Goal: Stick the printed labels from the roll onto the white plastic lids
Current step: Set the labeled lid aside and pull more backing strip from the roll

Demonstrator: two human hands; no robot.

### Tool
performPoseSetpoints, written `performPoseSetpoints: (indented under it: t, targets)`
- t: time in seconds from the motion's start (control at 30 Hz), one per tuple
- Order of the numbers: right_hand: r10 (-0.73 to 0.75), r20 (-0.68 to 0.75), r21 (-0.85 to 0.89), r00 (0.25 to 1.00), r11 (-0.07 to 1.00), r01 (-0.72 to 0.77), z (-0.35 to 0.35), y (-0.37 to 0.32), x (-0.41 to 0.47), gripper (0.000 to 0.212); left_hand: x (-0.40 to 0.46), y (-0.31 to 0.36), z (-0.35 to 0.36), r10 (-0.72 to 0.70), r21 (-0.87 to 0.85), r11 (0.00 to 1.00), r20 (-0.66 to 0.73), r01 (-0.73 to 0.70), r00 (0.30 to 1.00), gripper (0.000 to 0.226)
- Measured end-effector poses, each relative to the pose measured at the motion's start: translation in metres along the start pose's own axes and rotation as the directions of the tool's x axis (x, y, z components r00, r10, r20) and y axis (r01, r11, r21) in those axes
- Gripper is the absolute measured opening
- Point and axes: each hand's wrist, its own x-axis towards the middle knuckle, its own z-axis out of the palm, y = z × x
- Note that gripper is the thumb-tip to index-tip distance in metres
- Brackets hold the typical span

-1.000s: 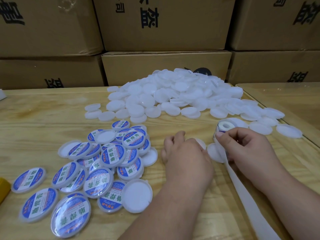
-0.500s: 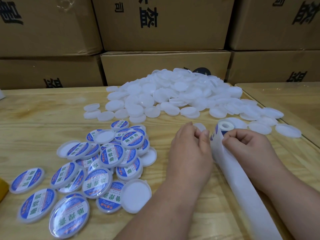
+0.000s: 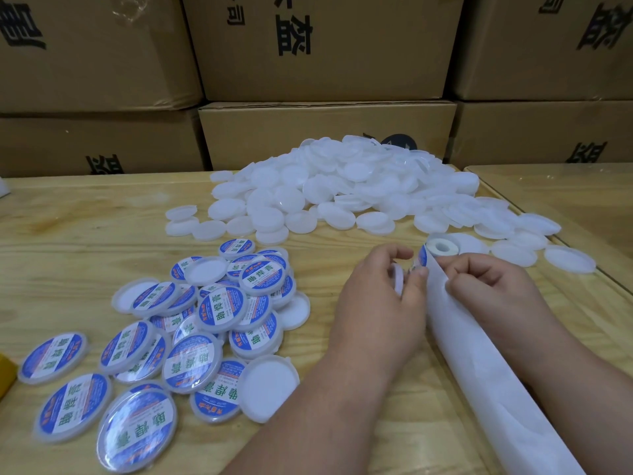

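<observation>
My left hand [image 3: 380, 296] holds a plain white lid [image 3: 398, 277] on edge between thumb and fingers, right beside the label roll [image 3: 432, 252]. My right hand [image 3: 493, 289] pinches the white backing strip [image 3: 479, 371] just below the roll; the strip trails toward the bottom right. A blue label edge shows on the roll next to my left fingertips. A big heap of unlabelled white lids [image 3: 342, 190] lies behind the hands. A pile of labelled blue-and-white lids [image 3: 191, 323] lies to the left.
The wooden table [image 3: 68, 241] carries everything. Stacked cardboard boxes [image 3: 322, 46] wall off the back. A second table surface [image 3: 565, 193] adjoins on the right. A yellow object [image 3: 5, 375] pokes in at the left edge.
My left hand picked a white lid off the table and lifted it up to the roll. My right hand pulled the backing strip out, so the roll turned and a label edge came forward.
</observation>
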Motion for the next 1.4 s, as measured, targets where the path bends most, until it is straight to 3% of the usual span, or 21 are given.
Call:
performPoseSetpoints:
  t: [0.4, 0.57, 0.77, 1.07, 1.17, 1.3, 1.4]
  targets:
    - [-0.023, 0.139, 0.147, 0.990, 0.989, 0.002, -0.002, -0.009, -0.004, 0.008, 0.003, -0.004, 0.000, 0.022, 0.038, 0.999, -0.008, -0.022, 1.000, 0.026]
    - [-0.029, 0.107, 0.187, 0.994, 0.982, 0.009, 0.000, -0.011, -0.004, 0.009, 0.002, -0.004, 0.001, 0.014, 0.008, 1.000, 0.003, -0.014, 1.000, 0.024]
    - [0.022, 0.213, 0.062, 0.977, 0.997, -0.035, -0.004, -0.012, -0.005, 0.025, 0.001, -0.003, 0.000, -0.010, -0.048, 0.999, 0.008, 0.010, 1.000, 0.023]
    - [0.062, 0.195, 0.059, 0.979, 0.995, -0.075, -0.005, -0.014, -0.005, 0.048, 0.002, 0.000, -0.002, -0.024, -0.111, 0.994, -0.023, 0.021, 0.999, 0.017]
    - [0.080, 0.201, 0.060, 0.976, 0.994, -0.093, -0.005, -0.014, -0.005, 0.043, 0.002, 0.002, -0.003, -0.030, -0.127, 0.992, -0.022, 0.027, 0.999, 0.012]
    - [0.045, 0.177, 0.056, 0.983, 0.997, -0.055, -0.002, -0.013, -0.005, 0.017, 0.001, 0.004, -0.003, -0.009, -0.148, 0.989, -0.007, 0.007, 1.000, 0.010]
    - [0.053, 0.183, 0.022, 0.982, 0.998, -0.058, -0.002, -0.011, -0.005, 0.017, 0.001, 0.004, -0.003, -0.003, -0.136, 0.991, -0.001, 0.003, 1.000, 0.012]
